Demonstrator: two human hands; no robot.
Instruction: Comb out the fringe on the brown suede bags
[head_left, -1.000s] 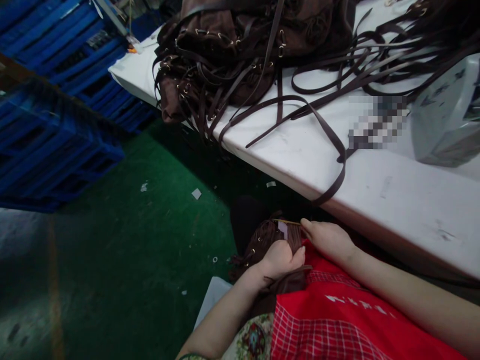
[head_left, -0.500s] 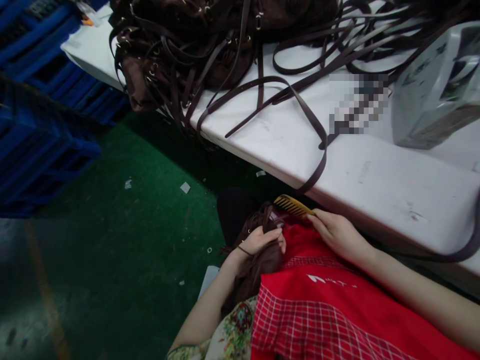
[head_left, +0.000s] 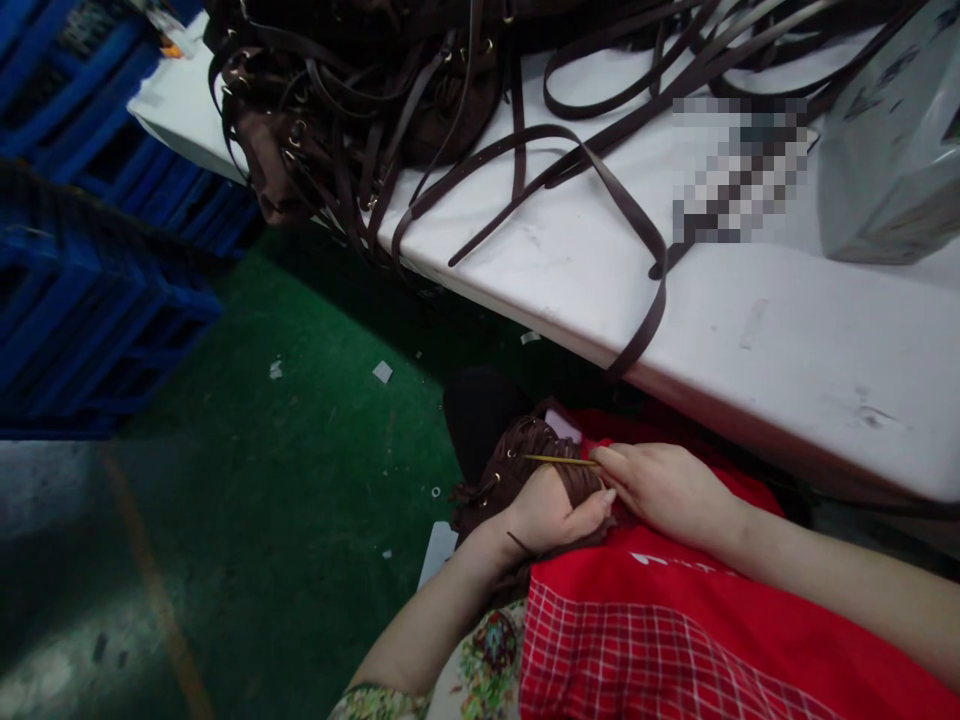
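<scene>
A dark brown bag (head_left: 517, 445) with gathered fabric and small gold rings lies on my lap, over a red apron (head_left: 637, 600). My left hand (head_left: 551, 512) grips its gathered part, thumb pointing right. Close beside it, my right hand (head_left: 656, 490) holds a yellow comb (head_left: 559, 460), seen edge-on, with its far end over the bag's folds. The comb's teeth cannot be made out. Part of the bag is hidden beneath my left hand and forearm.
Ahead is a white table (head_left: 555, 270) bearing a pile of brown bags (head_left: 277, 150). A brown strap (head_left: 637, 220) loops over its front edge. A grey container (head_left: 885, 170) stands at the right. Blue pallets (head_left: 97, 320) are stacked on the left, and scraps lie on the green floor (head_left: 300, 460).
My right hand has moved down and left, bringing the comb from beyond the bag onto its folds and turning it edge-on. My left hand has shifted right and lower around the gathered fabric.
</scene>
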